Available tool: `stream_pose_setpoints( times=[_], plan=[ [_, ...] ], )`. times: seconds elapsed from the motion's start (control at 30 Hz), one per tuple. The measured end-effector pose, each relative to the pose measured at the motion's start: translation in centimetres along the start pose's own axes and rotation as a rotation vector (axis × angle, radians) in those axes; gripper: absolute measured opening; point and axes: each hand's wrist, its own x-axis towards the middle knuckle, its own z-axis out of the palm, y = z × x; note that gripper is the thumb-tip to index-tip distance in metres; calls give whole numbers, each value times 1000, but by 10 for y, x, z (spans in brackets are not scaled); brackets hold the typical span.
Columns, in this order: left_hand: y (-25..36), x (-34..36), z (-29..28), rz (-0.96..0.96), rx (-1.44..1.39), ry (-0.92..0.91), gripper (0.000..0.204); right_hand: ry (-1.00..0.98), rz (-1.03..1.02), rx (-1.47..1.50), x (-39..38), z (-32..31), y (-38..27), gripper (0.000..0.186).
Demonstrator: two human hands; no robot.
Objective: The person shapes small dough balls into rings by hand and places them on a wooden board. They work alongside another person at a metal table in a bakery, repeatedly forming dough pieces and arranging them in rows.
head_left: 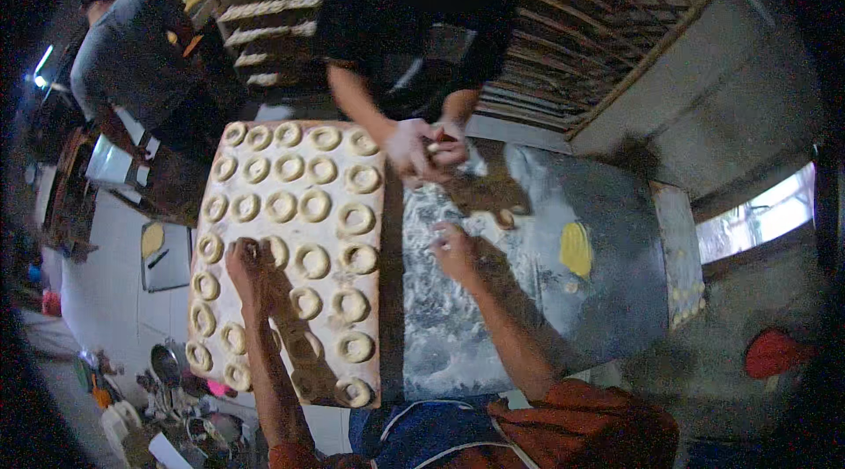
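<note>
A flour-dusted board (341, 148) carries rows of pale dough rings (312, 260). My left hand (246, 265) is over the board's left part, its fingers curled down around a dough ring that they mostly hide. Above the floured metal table (440, 328), my right hand (456, 256) has bent fingers with white on the tips. Whether anything is between them cannot be made out. A small piece of dough (504, 219) lies beyond it to the right.
Across the table a person in black holds floury hands (422, 150) together. A flat yellow piece (576, 249) lies on the table's right. Another person (145, 55) bends at the far left. Racks (607, 38) with long rods stand behind; utensils (167, 372) lie at lower left.
</note>
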Motion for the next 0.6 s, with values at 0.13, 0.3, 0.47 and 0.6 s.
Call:
stream_pose_setpoints(
  times=[0.13,0.3,0.47,0.6],
  plan=[
    [51,-25,7,116,26,262,29,348,-96,-673,27,-90,91,37],
    [148,-99,52,54,-322,53,29,50,-179,-408,45,-134,115,23],
    [246,-162,120,-90,-680,-292,30,-58,-79,483,-5,-118,72,23],
    [287,-188,150,-211,-945,-470,34,-128,-66,587,-66,-126,42,33]
  ],
)
